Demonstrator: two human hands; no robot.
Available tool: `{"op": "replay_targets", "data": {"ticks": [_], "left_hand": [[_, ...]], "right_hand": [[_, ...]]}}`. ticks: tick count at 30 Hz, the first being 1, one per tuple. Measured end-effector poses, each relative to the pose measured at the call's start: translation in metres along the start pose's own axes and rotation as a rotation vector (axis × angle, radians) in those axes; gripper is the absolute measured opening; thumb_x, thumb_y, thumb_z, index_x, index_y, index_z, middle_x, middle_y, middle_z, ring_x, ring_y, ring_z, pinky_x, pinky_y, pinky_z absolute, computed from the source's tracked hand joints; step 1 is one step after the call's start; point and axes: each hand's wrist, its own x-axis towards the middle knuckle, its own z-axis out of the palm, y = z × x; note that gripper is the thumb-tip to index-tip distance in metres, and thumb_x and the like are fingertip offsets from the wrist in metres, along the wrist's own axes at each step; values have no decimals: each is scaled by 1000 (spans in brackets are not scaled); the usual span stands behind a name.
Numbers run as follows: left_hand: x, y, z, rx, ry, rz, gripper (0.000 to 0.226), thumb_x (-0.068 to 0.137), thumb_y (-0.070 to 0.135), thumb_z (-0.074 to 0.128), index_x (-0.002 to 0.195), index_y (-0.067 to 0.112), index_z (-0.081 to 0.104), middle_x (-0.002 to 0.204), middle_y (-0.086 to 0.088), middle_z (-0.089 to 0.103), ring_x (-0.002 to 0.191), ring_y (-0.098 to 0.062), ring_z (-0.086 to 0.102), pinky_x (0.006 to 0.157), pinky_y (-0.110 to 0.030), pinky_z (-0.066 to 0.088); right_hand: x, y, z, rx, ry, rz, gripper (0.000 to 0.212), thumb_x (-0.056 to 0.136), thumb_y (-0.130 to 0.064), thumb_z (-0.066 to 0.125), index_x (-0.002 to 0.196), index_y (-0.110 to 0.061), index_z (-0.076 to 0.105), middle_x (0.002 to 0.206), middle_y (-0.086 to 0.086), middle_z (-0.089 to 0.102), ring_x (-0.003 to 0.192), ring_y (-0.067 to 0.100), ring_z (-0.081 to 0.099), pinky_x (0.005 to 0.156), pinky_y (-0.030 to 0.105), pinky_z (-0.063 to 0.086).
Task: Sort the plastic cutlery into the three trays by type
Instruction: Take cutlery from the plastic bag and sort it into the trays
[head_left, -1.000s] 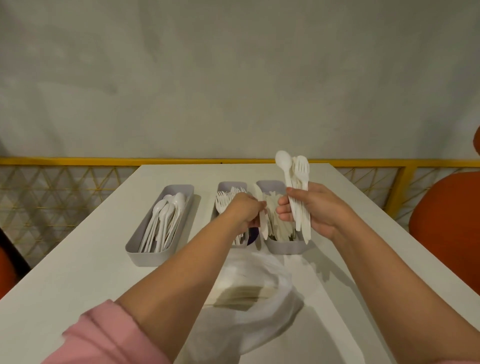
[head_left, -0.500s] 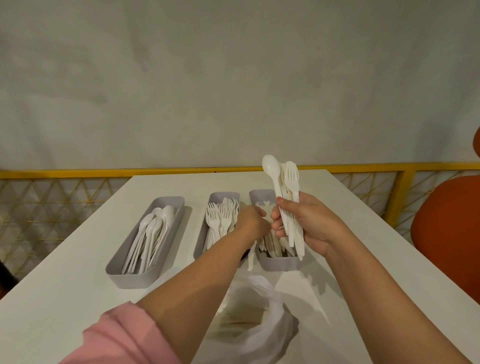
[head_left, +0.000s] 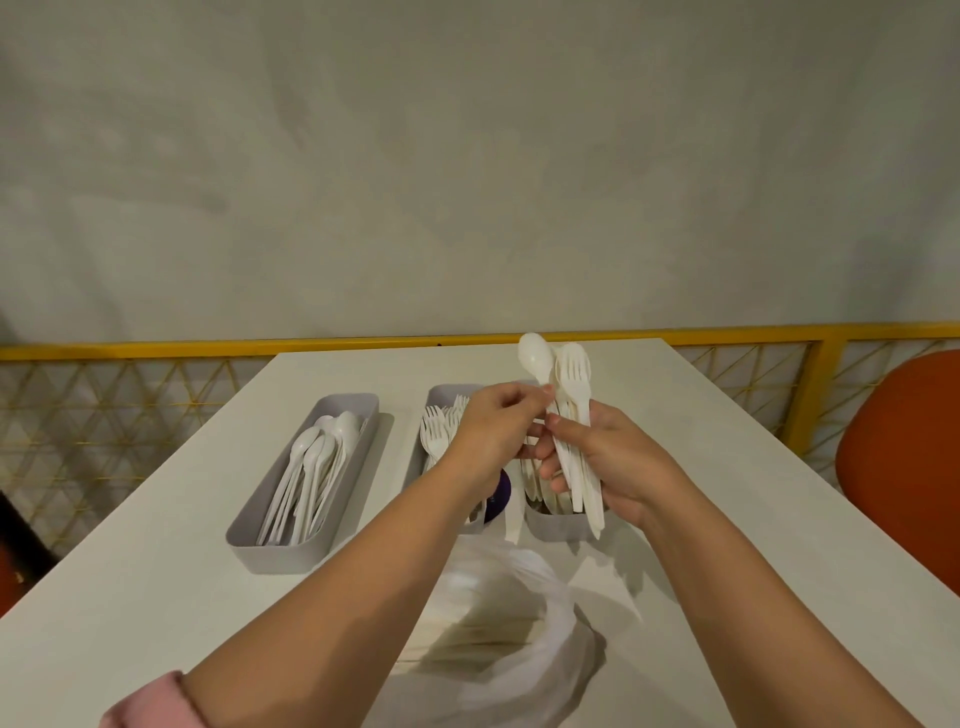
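Plastic cutlery bundle (head_left: 569, 415) stands upright in the right grip (head_left: 618, 467), fingers curled round it, above the right-hand tray (head_left: 556, 527); left grip (head_left: 493, 431) pinches the spoon (head_left: 535, 356); tugging may drag forks (head_left: 573, 364) loose into the wrong tray.

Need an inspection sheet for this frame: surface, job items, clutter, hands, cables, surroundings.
Surface: white table, matt.
Job's things: three grey trays side by side; left tray holds spoons, middle tray holds forks, right tray is mostly hidden behind the hands. A bundle of cutlery is held upright, with a spoon at its left.
Clutter: plastic bag near the front edge, pale contents unclear; dark purple object under the left wrist, cannot identify.
Hands: left hand pinches the spoon's neck; right hand grips the bundle.
Cables: nothing seen.
Surroundings: grey wall, yellow railing, orange chair on the right.
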Motion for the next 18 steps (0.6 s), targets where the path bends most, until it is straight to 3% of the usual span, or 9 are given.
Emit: {"op": "replay_targets", "data": {"ticks": [4, 8, 13, 18], "left_hand": [[-2, 1, -7, 29, 65, 7, 11, 91, 14, 58, 88, 4, 59, 71, -5, 57, 62, -12, 54, 51, -21, 46], [-4, 4, -19, 12, 118, -8, 17, 96, 14, 50, 81, 7, 55, 73, -4, 59, 60, -12, 56, 51, -20, 49], [-7, 12, -47, -32, 209, -20, 14, 99, 13, 41, 93, 5, 51, 78, -7, 59, 64, -15, 59, 57, -25, 53], [-10, 3, -101, 86, 334, -51, 13, 99, 13, 42, 94, 6, 52, 76, -7, 54, 65, -16, 54, 60, -26, 47]], "right_hand": [[0, 3, 7, -35, -20, 23, 16, 99, -14, 43, 105, -5, 56, 65, 11, 60, 50, 19, 59, 46, 27, 52], [-1, 3, 18, -27, -20, 51, 17, 100, -15, 42, 109, -6, 53, 67, 12, 60, 53, 22, 61, 47, 27, 54], [2, 0, 35, -10, 27, 56, 15, 99, -13, 42, 113, -9, 47, 76, 10, 59, 59, 21, 63, 44, 26, 54], [2, 1, 47, -38, -4, 40, 21, 99, -14, 43, 119, -8, 47, 75, 7, 56, 50, 13, 60, 39, 22, 48]]}}
